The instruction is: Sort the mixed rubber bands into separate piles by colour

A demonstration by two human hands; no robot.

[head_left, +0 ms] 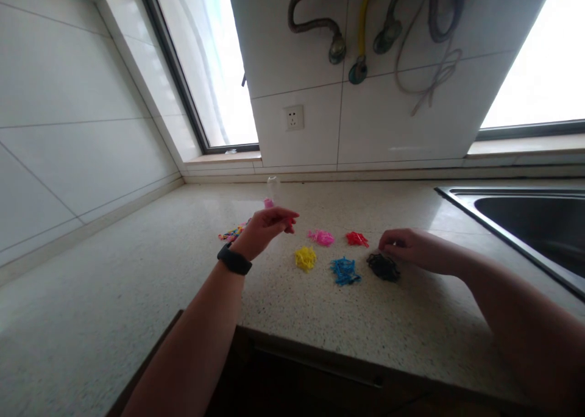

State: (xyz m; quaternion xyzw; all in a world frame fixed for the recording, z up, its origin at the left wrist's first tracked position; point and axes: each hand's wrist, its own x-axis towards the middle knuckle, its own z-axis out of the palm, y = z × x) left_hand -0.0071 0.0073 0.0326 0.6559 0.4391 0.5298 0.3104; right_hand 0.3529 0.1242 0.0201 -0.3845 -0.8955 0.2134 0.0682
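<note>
The left hand (264,227) is hovering just above the counter (137,295), its fingertips drawn together toward the right around something small and reddish — too small to tell what it is. A black band (234,260) is wrapping that wrist. At the hand's twelve o'clock a small clear bottle (272,192) is standing upright with something pink at its base. At its nine o'clock a mixed multicoloured heap (232,232) is lying on the counter, partly hidden behind the hand.

The right hand (411,247) is resting low on the counter, fingers curled and pressed together at the upper edge of the black pile (384,267), touching it; whether they are pinching a piece I cannot tell.

The sorted piles are lying between the two hands — the red pile (356,239) at ten o'clock from the black one, the blue pile (345,270) at nine o'clock just beside it, the yellow pile (305,258) further left, and the pink pile (322,238) at one o'clock from the yellow. A steel sink (516,213) is sitting at the right hand's two o'clock.
</note>
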